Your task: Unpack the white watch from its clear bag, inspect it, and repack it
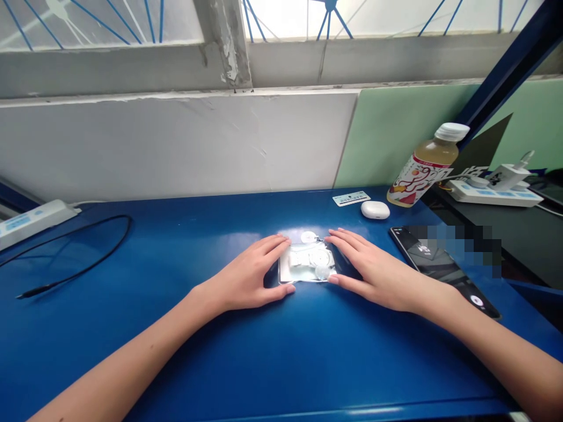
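A small clear plastic pouch (307, 261) with white and silvery contents lies on the blue table in front of me. What exactly is inside is hard to make out. A small white round piece (309, 237) shows at its far edge. My left hand (248, 272) rests at the pouch's left side, thumb and fingers spread apart around the left edge. On the other side lies my right hand (373, 271), its fingers stretched out and apart, with the thumb tip at the pouch's near right corner. Neither hand is closed round the pouch.
Beyond my right hand are a phone (440, 269), a white earbud case (375, 210), a printed card (351, 198) and a drink bottle (424, 167). A power strip (495, 190) stands far right. At left lie another power strip (37, 220) and a black cable (97, 265).
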Demonstrator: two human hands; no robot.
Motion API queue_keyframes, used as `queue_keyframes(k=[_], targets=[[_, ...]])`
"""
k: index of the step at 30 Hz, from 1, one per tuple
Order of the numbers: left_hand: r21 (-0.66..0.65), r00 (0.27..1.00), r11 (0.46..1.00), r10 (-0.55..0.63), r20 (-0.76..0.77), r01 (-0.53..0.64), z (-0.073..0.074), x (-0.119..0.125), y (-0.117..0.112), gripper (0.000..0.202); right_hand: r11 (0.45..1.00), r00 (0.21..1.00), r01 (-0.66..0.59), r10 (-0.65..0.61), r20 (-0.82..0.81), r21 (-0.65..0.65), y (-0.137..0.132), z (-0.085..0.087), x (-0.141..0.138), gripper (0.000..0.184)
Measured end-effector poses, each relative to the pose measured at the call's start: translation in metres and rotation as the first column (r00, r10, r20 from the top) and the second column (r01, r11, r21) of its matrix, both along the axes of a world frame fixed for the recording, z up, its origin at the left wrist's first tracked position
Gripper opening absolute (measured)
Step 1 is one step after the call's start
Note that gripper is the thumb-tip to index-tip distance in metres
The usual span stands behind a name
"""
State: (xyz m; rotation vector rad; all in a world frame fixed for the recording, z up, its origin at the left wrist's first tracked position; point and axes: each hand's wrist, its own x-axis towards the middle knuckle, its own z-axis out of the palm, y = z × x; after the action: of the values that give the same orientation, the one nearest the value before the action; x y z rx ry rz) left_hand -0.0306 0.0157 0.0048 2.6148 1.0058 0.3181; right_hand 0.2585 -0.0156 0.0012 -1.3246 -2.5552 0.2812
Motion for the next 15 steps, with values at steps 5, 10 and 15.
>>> queue_keyframes(k=[5, 10, 15], targets=[[-0.009, 0.999, 1.0, 0.01, -0.049, -0.011, 0.001, 0.001, -0.001, 0.075, 1.0, 0.997, -0.009, 0.01, 0.08, -0.012, -0.001, 0.001, 0.005, 0.082], [-0.017, 0.999, 1.0, -0.013, -0.04, 0.013, 0.003, 0.0, 0.001, 0.06, 0.997, 0.997, -0.077, 0.077, 0.02, 0.024, -0.001, 0.002, 0.003, 0.073], [-0.039, 0.999, 0.999, -0.036, 0.031, 0.037, 0.002, -0.001, 0.002, 0.052, 0.987, 0.992, -0.084, 0.096, -0.08, 0.138, 0.0, 0.007, -0.005, 0.035]])
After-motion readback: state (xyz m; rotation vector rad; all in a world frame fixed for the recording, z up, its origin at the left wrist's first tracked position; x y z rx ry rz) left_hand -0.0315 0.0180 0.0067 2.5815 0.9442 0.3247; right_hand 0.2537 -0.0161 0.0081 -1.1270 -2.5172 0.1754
